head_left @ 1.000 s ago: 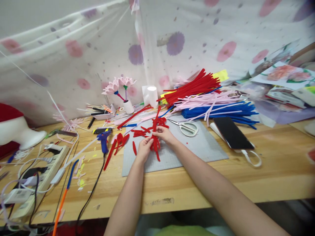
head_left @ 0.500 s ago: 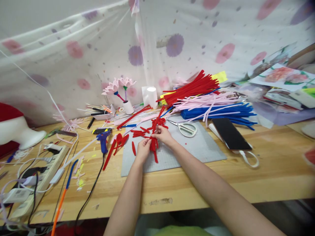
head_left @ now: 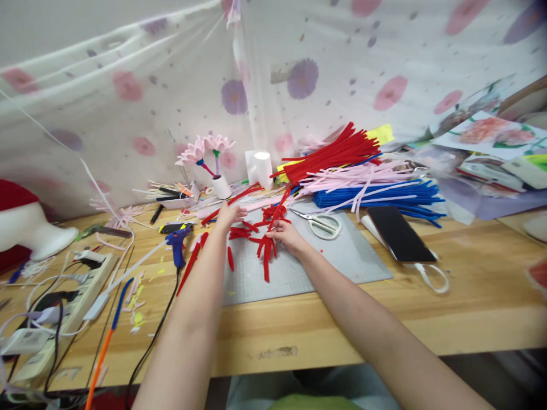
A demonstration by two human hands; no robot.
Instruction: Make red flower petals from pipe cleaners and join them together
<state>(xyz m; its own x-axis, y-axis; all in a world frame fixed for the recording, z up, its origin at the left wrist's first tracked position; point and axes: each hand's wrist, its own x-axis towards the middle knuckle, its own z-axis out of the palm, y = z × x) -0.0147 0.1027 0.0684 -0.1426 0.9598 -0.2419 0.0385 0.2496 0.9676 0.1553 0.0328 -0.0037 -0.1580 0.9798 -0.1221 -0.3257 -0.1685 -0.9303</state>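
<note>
My right hand (head_left: 287, 234) pinches a red pipe-cleaner piece (head_left: 266, 250) whose short strands fan out downward over the grey cutting mat (head_left: 333, 267). A long red pipe cleaner (head_left: 284, 198) runs up from behind its fingers. My left hand (head_left: 231, 216) is at the mat's upper left, fingers stretched out and holding nothing that I can see. Short red pieces (head_left: 240, 233) lie just below and right of it. Near my right hand, on the far side, is a cluster of red loops (head_left: 273, 212). Scissors (head_left: 320, 223) rest on the mat to the right.
A blue glue gun (head_left: 178, 246) stands at left, near a power strip (head_left: 81, 307) with tangled cables. Bundles of red (head_left: 333, 154), pink and blue pipe cleaners (head_left: 376, 196) are piled behind the mat. A phone (head_left: 399, 233) lies at right. Pink flowers stand in a white pot (head_left: 221, 187).
My left hand has let go of the red piece and moved up and left, its fingers opening. My right hand stays almost in place, still holding the piece.
</note>
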